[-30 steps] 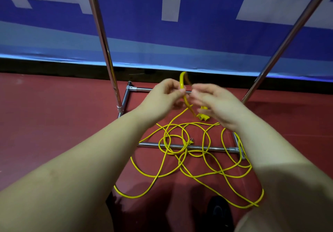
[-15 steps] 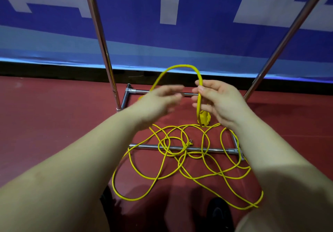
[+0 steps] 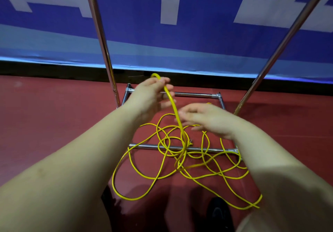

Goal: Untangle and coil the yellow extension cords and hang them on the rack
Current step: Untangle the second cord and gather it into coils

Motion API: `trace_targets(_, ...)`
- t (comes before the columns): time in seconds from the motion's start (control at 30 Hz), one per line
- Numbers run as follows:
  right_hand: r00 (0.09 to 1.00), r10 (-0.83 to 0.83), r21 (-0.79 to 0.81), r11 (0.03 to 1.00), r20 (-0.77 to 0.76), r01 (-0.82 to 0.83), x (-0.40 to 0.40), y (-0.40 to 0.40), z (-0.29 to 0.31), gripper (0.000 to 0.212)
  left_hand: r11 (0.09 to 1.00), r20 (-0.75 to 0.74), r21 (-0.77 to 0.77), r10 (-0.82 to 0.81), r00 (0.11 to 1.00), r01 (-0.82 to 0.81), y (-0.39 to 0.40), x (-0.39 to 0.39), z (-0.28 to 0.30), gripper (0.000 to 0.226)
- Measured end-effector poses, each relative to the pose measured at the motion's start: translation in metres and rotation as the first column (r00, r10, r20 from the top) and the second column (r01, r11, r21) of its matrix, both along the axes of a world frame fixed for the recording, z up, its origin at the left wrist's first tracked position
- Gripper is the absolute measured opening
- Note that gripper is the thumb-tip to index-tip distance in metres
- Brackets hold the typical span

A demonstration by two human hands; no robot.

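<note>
One dark shoe [image 3: 219, 212] is showing nearest you on the red floor [image 3: 45, 123]. One tangled yellow cord [image 3: 162, 175] is lying in loose loops across the rack [image 3: 162, 147] base's near bar, with bare floor lying either side. Your right hand [image 3: 207, 120] is hovering, fingers relaxed and blurred, beside the rising strand. Your left hand [image 3: 153, 94] is pinching that strand. Two uprights are rising before one blue banner [image 3: 180, 42].

Red floor [image 3: 45, 127] is stretching up to a black baseboard strip [image 3: 54, 69]; blue banner [image 3: 198, 38] with white blocks is hanging directly above the strip.
</note>
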State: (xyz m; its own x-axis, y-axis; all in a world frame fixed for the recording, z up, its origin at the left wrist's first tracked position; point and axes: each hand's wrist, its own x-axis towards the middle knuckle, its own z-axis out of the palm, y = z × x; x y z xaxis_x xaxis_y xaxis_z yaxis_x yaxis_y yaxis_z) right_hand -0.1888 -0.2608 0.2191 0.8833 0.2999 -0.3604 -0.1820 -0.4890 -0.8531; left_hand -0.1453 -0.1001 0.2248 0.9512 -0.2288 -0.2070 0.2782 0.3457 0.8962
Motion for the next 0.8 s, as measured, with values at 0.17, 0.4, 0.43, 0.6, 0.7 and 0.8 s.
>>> trace_targets(0.17, 0.991, 0.102, 0.092, 0.991, -0.086, -0.094, -0.004, 0.003, -0.001, 0.014, 0.984, -0.067, -0.103, 0.136, 0.988, -0.143, 0.010, 0.010, 0.001, 0.014)
trace_targets(0.4, 0.924, -0.380, 0.402, 0.853, 0.042, 0.333, 0.009, -0.010, 0.012, 0.015, 0.799, -0.092, 0.380, -0.469, 0.879, 0.466, -0.001, -0.008, -0.014, 0.019)
trace_targets(0.43, 0.905, -0.424, 0.443, 0.817, 0.026, 0.370, 0.011, -0.011, 0.013, 0.014, 0.722, -0.067, 0.467, -0.547, 0.834, 0.511, -0.003, -0.012, -0.015, 0.015)
trace_targets(0.6, 0.869, -0.492, 0.601, 0.676, -0.063, 0.426, 0.013, -0.011, 0.015, 0.017, 0.724, 0.176, 0.578, -0.561, 0.809, 0.376, -0.010, -0.012, -0.016, 0.019)
trace_targets(0.7, 0.895, -0.432, 0.617, 0.676, -0.112, 0.404, 0.013, -0.009, 0.012, 0.012, 0.813, 0.219, 0.504, -0.445, 0.868, 0.290, -0.011, -0.012, -0.013, 0.018)
trace_targets(0.8, 0.969, -0.247, 0.250, 0.937, -0.017, 0.243, 0.007, -0.011, 0.002, 0.018, 0.954, 0.166, 0.273, -0.173, 0.971, 0.123, -0.009, -0.007, -0.006, 0.014)
